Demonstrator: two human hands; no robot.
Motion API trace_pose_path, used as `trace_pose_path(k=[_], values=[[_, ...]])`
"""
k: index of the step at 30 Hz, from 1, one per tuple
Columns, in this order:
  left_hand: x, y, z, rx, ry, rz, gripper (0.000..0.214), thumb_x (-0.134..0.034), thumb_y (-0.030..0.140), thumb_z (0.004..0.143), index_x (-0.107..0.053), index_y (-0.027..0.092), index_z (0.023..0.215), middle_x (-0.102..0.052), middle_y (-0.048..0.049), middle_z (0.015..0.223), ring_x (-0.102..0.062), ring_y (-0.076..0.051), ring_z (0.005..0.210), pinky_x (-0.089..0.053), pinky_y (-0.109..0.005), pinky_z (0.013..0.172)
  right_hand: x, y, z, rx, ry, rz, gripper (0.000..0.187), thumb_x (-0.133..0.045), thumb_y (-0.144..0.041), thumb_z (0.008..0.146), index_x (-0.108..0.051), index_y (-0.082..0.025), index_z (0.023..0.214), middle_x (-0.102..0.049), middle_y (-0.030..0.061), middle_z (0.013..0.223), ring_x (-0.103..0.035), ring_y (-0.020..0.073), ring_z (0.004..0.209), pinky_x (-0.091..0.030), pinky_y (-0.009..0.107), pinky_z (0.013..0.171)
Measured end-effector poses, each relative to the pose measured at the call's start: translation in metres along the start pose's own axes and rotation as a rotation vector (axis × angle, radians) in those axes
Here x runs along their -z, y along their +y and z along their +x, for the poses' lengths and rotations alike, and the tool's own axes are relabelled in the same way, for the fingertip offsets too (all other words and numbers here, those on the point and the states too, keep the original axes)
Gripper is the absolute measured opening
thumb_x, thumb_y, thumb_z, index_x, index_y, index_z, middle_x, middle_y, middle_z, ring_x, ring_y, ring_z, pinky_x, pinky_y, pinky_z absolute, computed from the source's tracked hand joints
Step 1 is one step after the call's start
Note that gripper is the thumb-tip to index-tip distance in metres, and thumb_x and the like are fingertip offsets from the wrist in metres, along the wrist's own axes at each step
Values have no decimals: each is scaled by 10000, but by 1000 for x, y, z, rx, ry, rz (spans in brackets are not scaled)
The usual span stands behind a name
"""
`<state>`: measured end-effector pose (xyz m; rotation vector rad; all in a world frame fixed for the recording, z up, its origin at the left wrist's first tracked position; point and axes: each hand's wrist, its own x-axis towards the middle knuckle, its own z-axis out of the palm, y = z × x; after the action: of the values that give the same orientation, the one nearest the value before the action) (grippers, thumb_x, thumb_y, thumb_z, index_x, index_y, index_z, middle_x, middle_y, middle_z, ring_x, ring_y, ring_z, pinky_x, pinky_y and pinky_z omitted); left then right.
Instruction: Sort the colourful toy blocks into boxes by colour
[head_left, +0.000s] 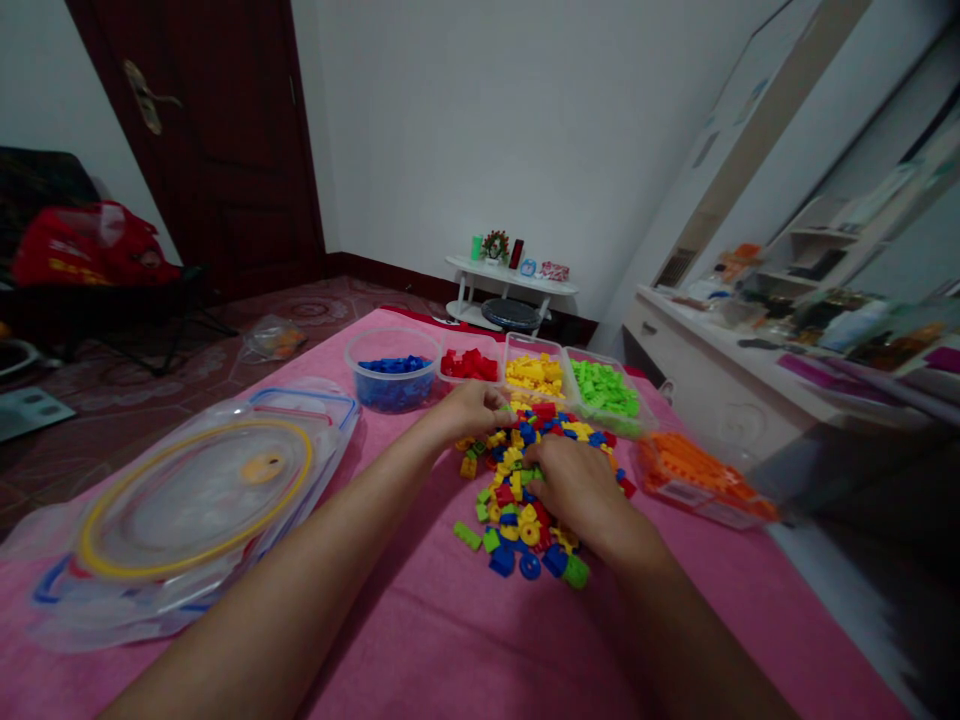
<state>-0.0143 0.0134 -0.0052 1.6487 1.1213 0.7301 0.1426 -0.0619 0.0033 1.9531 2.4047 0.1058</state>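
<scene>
A heap of mixed plastic bricks (517, 500) in red, blue, yellow and green lies on the pink cloth (450, 620). My left hand (471, 408) rests at the heap's far left edge, fingers curled down onto the bricks; what it grips is hidden. My right hand (574, 480) lies palm down on the heap's right side, fingers bent into the pieces. Behind the heap stand a round tub of blue bricks (394, 372), a box of red bricks (471, 364), a box of yellow bricks (534, 374) and a box of green bricks (606, 388).
A box of orange bricks (701, 478) sits to the right of the heap. Clear lids (195, 500) are stacked on the left of the cloth. A white dresser (720, 370) stands close on the right. A small white shelf (514, 285) stands by the far wall.
</scene>
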Motion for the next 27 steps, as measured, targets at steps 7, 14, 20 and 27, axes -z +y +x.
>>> trace_pose_path(k=[7,14,20,27], values=[[-2,-7,7,-187,0,29,233,-625,298,711,-696,99,810,-629,-20,658,-536,-99,547,-397,-186,472,-4,18,13,22,268,453,120,-606,-212,697,-660,-182,800,-660,49,818,-592,174,738,-414,275,648],[-5,16,-1,-507,166,38,349,-664,270,702,-690,123,1018,-700,-84,934,-625,-147,766,-492,-243,678,0,11,18,-176,198,1725,224,-654,-251,686,-568,-166,875,-585,-28,638,-546,86,522,-462,193,499],[-6,17,-4,-542,73,156,330,-659,260,715,-699,165,1028,-695,-79,1032,-632,-189,932,-485,-283,810,-2,5,20,-289,-57,2337,74,-549,-251,805,-538,-178,816,-599,2,647,-588,102,558,-500,183,493],[-3,-4,10,-445,229,33,316,-571,349,785,-703,132,971,-710,-78,953,-641,-185,864,-480,-273,779,2,4,19,-339,42,2336,82,-502,-230,849,-557,-204,904,-628,12,852,-588,92,602,-523,180,503]])
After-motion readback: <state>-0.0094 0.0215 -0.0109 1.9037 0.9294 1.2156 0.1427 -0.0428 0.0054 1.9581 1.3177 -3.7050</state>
